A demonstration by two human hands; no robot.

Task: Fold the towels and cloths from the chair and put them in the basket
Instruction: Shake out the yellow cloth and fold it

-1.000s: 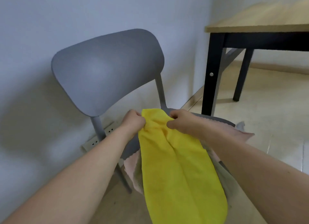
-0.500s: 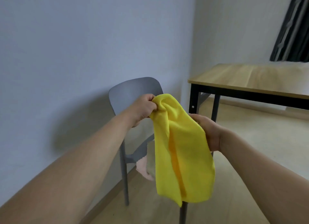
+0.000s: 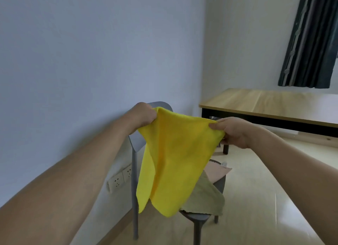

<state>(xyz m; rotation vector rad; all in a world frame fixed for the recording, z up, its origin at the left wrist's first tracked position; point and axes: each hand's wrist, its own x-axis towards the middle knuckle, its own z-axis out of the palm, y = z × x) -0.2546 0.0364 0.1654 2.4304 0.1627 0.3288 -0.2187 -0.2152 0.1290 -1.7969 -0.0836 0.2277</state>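
Yellow cloth (image 3: 173, 158): spread between left hand (image 3: 144, 115) and right hand (image 3: 232, 131), top corners pinched in curled fingers, rest hanging in front of grey chair (image 3: 201, 216). On seat behind: olive cloth (image 3: 204, 199), pink cloth (image 3: 217, 172). Wooden table (image 3: 270, 103) to the right.

Yellow microfibre cloth (image 3: 173, 157) hangs in front of the grey plastic chair (image 3: 200, 217), left hand (image 3: 144, 115) at its 10 o'clock corner, right hand (image 3: 232, 132) at 2 o'clock. Olive-green towel (image 3: 204, 199) and pink cloth (image 3: 217, 172) lie on the seat. Wood-topped table (image 3: 265, 105) at 2 o'clock, behind the chair.
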